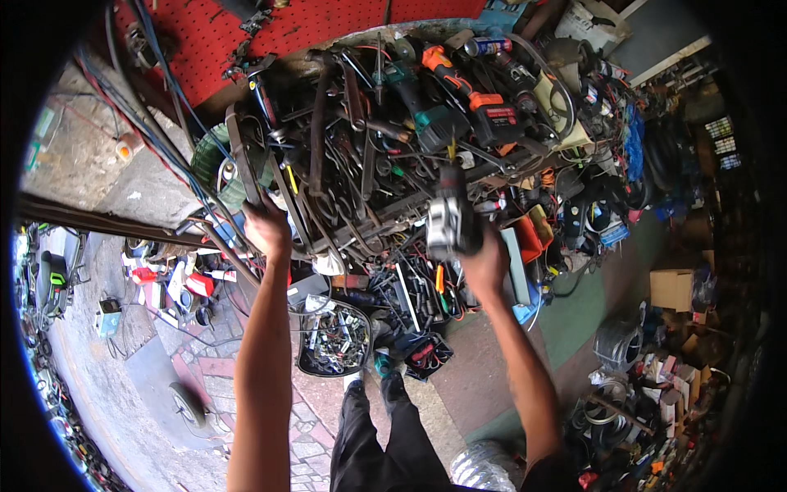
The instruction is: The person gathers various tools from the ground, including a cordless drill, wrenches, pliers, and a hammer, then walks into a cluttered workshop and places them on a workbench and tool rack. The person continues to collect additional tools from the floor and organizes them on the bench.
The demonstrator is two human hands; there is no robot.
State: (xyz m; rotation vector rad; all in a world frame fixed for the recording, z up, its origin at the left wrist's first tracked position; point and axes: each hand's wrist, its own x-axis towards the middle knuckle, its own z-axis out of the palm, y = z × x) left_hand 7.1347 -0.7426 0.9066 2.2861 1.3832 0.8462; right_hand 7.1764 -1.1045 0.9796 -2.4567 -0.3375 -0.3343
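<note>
My right hand (489, 261) is wrapped round the grip of a grey and black cordless drill (447, 223), partly blurred. A narrow yellowish bit (452, 148) shows at the far end of the drill, over the front edge of the cluttered bench. On the left, my left hand (267, 230) closes round the near end of a long flat metal bar (243, 156), which points away from me. Beyond the drill lie a dark green cordless tool (426, 107) and an orange and black cordless tool (484, 98).
Pliers and other hand tools crowd the bench. Cables (168, 139) hang at the left beside a green basket (215, 156). By my feet stand a bin of small metal parts (305, 361) and a black crate (443, 351). Cartons (670, 289) and wire coils (616, 344) sit at the right.
</note>
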